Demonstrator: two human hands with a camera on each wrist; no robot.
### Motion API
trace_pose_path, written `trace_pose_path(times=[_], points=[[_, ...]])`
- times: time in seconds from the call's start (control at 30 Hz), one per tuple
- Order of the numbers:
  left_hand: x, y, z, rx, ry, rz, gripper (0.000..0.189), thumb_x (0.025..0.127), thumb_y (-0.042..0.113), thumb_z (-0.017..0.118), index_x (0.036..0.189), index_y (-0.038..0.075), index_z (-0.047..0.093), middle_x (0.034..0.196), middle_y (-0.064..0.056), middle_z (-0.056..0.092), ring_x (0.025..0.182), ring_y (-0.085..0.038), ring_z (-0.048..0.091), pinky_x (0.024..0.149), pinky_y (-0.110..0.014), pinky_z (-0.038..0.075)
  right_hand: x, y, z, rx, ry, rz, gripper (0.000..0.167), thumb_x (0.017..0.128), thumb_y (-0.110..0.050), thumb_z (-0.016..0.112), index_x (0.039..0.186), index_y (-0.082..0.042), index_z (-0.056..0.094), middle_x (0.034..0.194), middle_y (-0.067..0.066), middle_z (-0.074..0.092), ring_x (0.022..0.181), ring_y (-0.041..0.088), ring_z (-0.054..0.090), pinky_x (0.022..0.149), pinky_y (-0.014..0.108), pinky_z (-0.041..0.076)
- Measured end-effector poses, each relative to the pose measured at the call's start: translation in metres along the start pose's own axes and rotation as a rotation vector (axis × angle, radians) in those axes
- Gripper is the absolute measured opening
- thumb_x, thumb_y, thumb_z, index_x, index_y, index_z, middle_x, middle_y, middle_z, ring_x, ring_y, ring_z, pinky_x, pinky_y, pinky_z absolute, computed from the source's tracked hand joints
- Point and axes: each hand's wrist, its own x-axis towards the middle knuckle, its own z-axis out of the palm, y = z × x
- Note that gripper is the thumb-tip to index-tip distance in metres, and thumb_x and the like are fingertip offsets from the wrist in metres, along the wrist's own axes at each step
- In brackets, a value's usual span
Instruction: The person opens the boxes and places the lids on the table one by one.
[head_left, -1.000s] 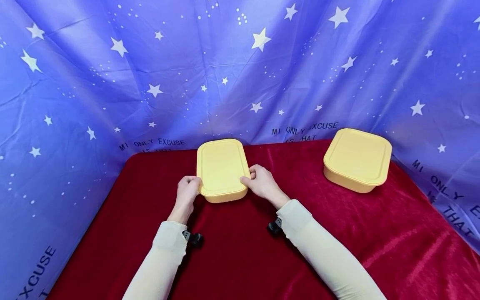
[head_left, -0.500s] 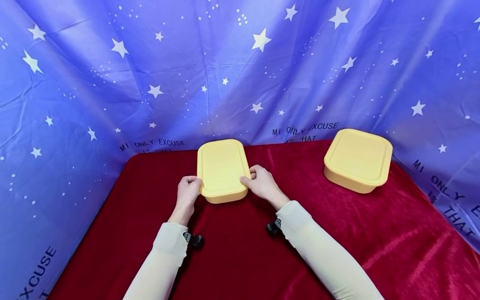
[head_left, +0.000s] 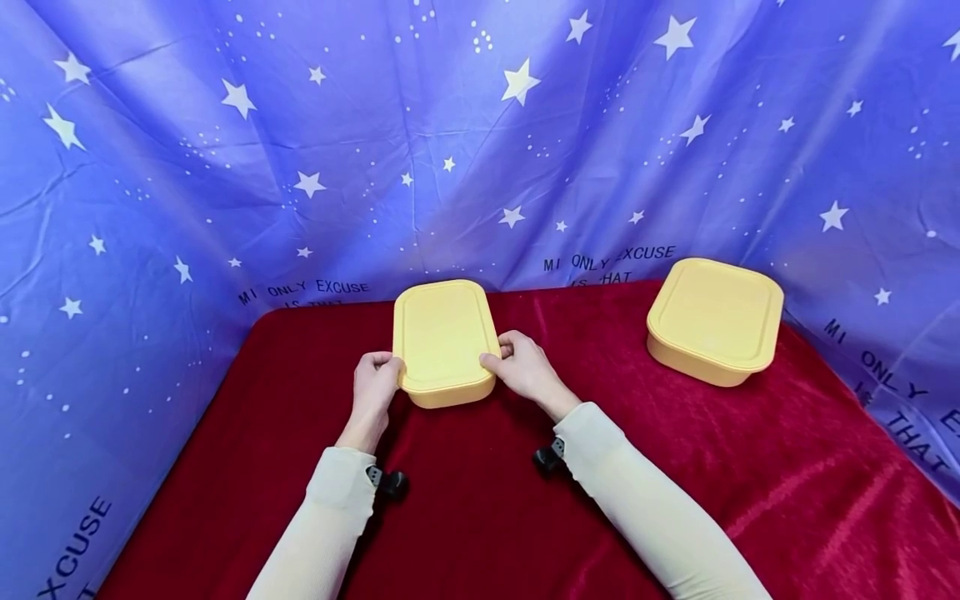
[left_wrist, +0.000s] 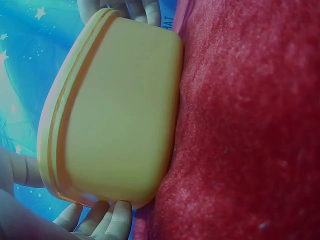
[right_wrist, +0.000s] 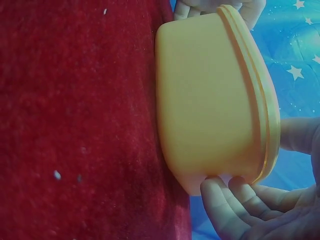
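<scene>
A yellow lidded food container [head_left: 444,337] rests on the red cloth near its back edge. My left hand [head_left: 374,385] grips its left side by the near corner, thumb over the lid's edge. On the opposite side my right hand [head_left: 529,367] holds it the same way, thumb on the lid. In the left wrist view the container's near wall [left_wrist: 120,110] fills the middle, with fingertips [left_wrist: 120,220] against the side below the lid rim. The right wrist view shows fingers [right_wrist: 216,197] touching the side wall and the thumb on top. The lid sits on the container all round.
A second yellow lidded container [head_left: 716,317] stands at the back right of the red cloth [head_left: 465,517]. Behind the table hangs a blue curtain [head_left: 390,125] with white stars and lettering. Small black cameras [head_left: 393,485] sit at both wrists.
</scene>
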Motion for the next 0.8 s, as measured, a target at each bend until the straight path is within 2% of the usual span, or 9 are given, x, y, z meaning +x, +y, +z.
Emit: trace_pose_path(times=[0.43,0.8], points=[[-0.0001,0.0009,0.001,-0.011,0.034,0.002,0.032,0.083,0.009,0.051,0.113,-0.003,0.052,0.092,-0.01,0.05,0.075,-0.017,0.05,0.071,-0.03,0.043,0.0009,0.0008,-0.0011,0.02,-0.009,0.0,0.042,0.085,-0.034,0.067,0.114,-0.005,0.058,0.098,0.008,0.058,0.087,0.021,0.053,0.075,0.032,0.045],[0.0016,-0.0004,0.0013,-0.028,0.032,-0.016,0.031,0.084,0.009,0.052,0.112,-0.002,0.053,0.093,-0.011,0.051,0.074,-0.017,0.05,0.071,-0.029,0.043,-0.0003,0.0016,-0.0016,0.029,-0.005,-0.015,0.04,0.086,-0.034,0.066,0.112,-0.004,0.058,0.095,0.008,0.058,0.085,0.02,0.054,0.073,0.032,0.045]])
